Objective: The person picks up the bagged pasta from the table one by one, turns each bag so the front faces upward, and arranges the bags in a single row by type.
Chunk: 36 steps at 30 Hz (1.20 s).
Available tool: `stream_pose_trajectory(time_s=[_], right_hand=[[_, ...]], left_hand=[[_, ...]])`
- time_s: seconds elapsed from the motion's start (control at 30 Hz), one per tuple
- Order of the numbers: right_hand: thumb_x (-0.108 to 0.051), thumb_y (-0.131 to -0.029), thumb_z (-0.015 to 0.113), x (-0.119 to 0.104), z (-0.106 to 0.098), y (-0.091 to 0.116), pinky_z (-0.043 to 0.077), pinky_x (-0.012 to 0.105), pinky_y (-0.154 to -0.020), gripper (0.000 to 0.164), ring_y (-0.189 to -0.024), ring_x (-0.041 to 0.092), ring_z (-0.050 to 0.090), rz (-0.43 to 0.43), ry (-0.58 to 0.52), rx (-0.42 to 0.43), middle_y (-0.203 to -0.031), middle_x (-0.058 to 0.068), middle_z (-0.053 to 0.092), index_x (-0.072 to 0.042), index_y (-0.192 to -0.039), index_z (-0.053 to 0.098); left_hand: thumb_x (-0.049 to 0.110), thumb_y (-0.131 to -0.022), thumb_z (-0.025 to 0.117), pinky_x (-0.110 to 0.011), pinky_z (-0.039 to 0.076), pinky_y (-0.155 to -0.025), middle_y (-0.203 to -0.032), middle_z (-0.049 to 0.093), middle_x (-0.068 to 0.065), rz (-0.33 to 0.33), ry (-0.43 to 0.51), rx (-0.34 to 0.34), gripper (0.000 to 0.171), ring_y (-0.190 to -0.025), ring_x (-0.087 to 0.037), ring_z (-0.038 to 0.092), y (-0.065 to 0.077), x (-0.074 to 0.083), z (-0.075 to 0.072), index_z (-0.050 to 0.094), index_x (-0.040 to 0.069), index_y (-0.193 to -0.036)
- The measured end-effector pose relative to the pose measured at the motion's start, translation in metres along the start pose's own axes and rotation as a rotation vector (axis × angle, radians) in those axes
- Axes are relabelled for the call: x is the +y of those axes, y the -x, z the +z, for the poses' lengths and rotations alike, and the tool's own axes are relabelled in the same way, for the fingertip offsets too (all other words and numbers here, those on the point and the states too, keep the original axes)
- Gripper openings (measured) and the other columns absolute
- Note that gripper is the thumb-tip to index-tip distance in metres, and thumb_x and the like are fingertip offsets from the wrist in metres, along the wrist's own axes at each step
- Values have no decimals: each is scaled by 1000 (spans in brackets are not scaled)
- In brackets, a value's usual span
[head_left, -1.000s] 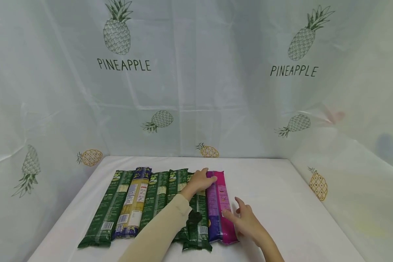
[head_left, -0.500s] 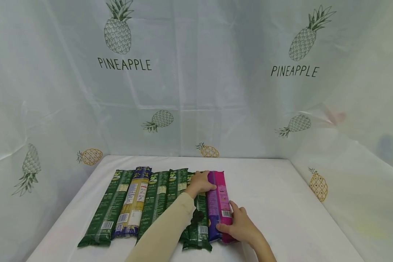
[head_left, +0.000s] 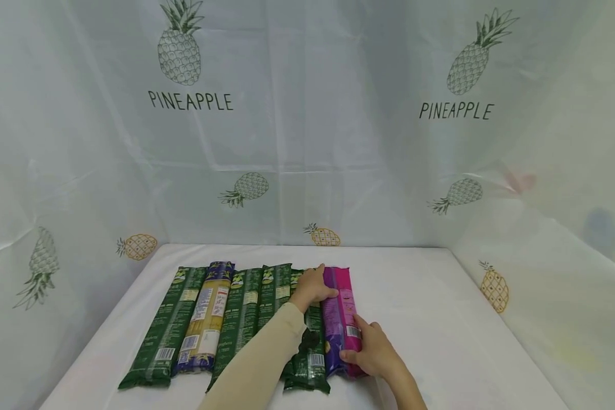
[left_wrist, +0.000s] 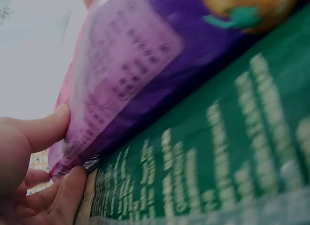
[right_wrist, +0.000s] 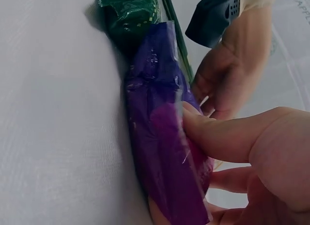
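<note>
A purple and pink plastic packet (head_left: 340,319) lies lengthwise at the right end of a row of packets. My left hand (head_left: 311,287) holds its far end, with the thumb on the printed face and fingers at the side by the green packet (left_wrist: 223,152) in the left wrist view. At the near end, my right hand (head_left: 376,352) grips the same packet. In the right wrist view the right thumb (right_wrist: 218,135) presses on the purple wrapper (right_wrist: 155,123), and the fingers curl round the other side, partly hidden. The left forearm covers part of the green packets.
Left along the row lie green spaghetti packets (head_left: 166,330) and one packet of yellow pasta (head_left: 205,319) with blue ends. They rest on a white-covered table (head_left: 415,285). A pineapple-print curtain (head_left: 328,142) hangs behind and at both sides.
My right hand has moved in from the right of the purple and pink packet and taken hold of its near end. The left hand has shifted slightly nearer and settled on the far end.
</note>
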State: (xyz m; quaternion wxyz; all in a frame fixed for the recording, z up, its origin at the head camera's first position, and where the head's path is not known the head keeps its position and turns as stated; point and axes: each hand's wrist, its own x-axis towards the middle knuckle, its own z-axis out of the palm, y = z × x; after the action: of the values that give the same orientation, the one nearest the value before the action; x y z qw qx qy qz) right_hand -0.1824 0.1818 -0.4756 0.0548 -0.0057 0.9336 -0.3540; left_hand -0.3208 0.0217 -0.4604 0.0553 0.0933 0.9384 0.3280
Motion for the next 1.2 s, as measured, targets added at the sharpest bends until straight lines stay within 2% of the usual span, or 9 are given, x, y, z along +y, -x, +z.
stream_pose_trajectory(time_s=[0.17, 0.3, 0.47, 0.63, 0.8, 0.9, 1.0, 1.2], right_hand=[[-26, -80, 94, 2, -1, -1, 56, 54, -88, 97, -91, 25, 55, -11, 7, 23, -106, 16, 59, 7, -157, 44], [-27, -81, 94, 3, 0, -2, 55, 54, -88, 97, -90, 24, 55, -23, 14, 24, -106, 16, 60, 7, -157, 45], [-28, -82, 93, 4, 2, -1, 54, 50, -86, 96, -89, 23, 54, -36, 22, 29, -108, 16, 60, 6, -158, 44], [-26, -83, 92, 5, 2, 1, 53, 45, -81, 94, -88, 22, 54, -44, 17, 46, -108, 13, 60, 5, -158, 45], [-23, -83, 91, 9, 3, 1, 49, 39, -75, 92, -87, 21, 52, -78, -5, 63, -104, 11, 58, 7, -157, 45], [-21, -84, 91, 11, 4, 1, 45, 35, -71, 91, -85, 20, 51, -91, -26, 70, -101, 9, 55, 8, -157, 45], [-21, -85, 90, 11, 4, 1, 43, 32, -69, 90, -84, 19, 49, -95, -46, 73, -100, 8, 54, 7, -157, 44], [-19, -85, 90, 8, 0, 6, 44, 31, -69, 88, -84, 19, 50, -108, -48, 86, -103, 8, 55, 6, -157, 46]], left_hand=[[37, -95, 81, -58, 48, -111, -149, 57, -28, 15, -78, 19, 84, -136, -47, 55, -1, 3, 4, 44, -3, -159], [38, -97, 79, -56, 48, -111, -149, 58, -27, 2, -132, 16, 82, -136, -46, 55, -1, 3, 6, 43, -1, -160], [38, -100, 74, -55, 48, -111, -144, 62, -27, 32, -207, 4, 78, -133, -46, 58, 2, 7, 5, 44, -2, -159], [44, -99, 72, -55, 49, -111, -143, 63, -26, 49, -231, -10, 78, -134, -45, 58, 7, 14, 6, 48, 0, -158], [42, -96, 79, -56, 45, -113, -142, 63, -26, 59, -163, -4, 79, -134, -45, 57, 7, 15, 10, 50, 0, -156], [37, -95, 82, -56, 47, -112, -141, 64, -25, 42, -58, 5, 80, -132, -45, 58, 3, 10, 14, 48, 0, -157], [31, -94, 83, -56, 52, -104, -139, 64, -25, 27, 63, 14, 79, -126, -44, 61, 0, 5, 18, 47, 2, -157], [21, -93, 84, -58, 55, -97, -139, 61, -28, 44, 267, 11, 79, -118, -42, 62, -1, -2, 20, 44, 1, -158]])
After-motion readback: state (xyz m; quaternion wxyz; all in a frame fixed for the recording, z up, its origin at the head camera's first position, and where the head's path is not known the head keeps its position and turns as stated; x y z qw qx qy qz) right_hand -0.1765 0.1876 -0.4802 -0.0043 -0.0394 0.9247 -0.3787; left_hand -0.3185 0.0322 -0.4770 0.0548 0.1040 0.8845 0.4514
